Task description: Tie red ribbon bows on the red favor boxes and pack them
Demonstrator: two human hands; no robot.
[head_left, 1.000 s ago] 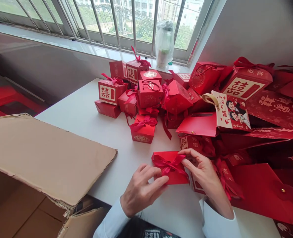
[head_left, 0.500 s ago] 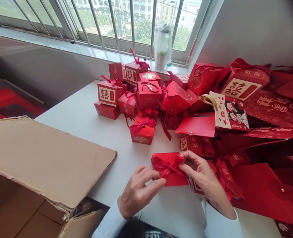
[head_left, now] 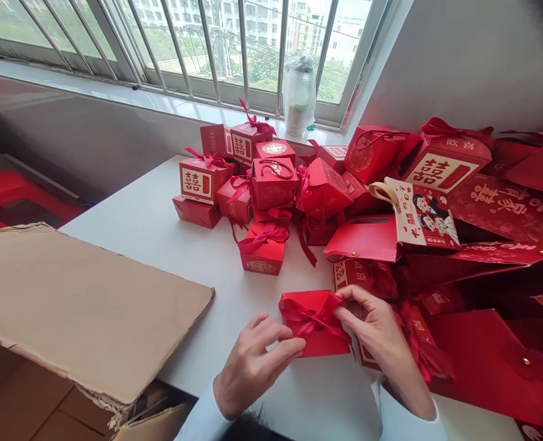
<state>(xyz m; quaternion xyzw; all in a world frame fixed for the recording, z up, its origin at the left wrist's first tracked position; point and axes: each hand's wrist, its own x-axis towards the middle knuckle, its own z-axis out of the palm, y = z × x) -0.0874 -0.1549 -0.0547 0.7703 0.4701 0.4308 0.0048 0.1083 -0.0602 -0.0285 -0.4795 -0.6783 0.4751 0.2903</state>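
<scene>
I have the left hand (head_left: 253, 370) and the right hand (head_left: 376, 337) both working on a small red box (head_left: 317, 340), which lies on a white table (head_left: 198, 331) just in front of the main pile. It sits between the hands, its right end close to a red carton (head_left: 363, 275) and other red packaging.

A dark red ribbon (head_left: 305, 312) crosses the box's top, gathered into a bow near the middle. The right fingers (head_left: 351, 300) are curled and closed on the ribbon near the box's upper right corner. The left fingers (head_left: 283, 334) are partly curled, with the tips at the box's left side just below the bow. From this view, I cannot tell whether they grip the ribbon or only press on it.

Beyond the hands stands a pile of red boxes (head_left: 234, 190), several printed with double-happiness characters. One ribboned box (head_left: 262, 254) sits slightly forward of it. To the right lie red bags (head_left: 496, 208), including one printed with a cartoon couple (head_left: 422, 214). A cardboard carton (head_left: 92, 312) occupies the near left, its flap overlapping the table edge. A plastic-wrapped bottle (head_left: 299, 95) stands on the windowsill (head_left: 115, 92).
</scene>
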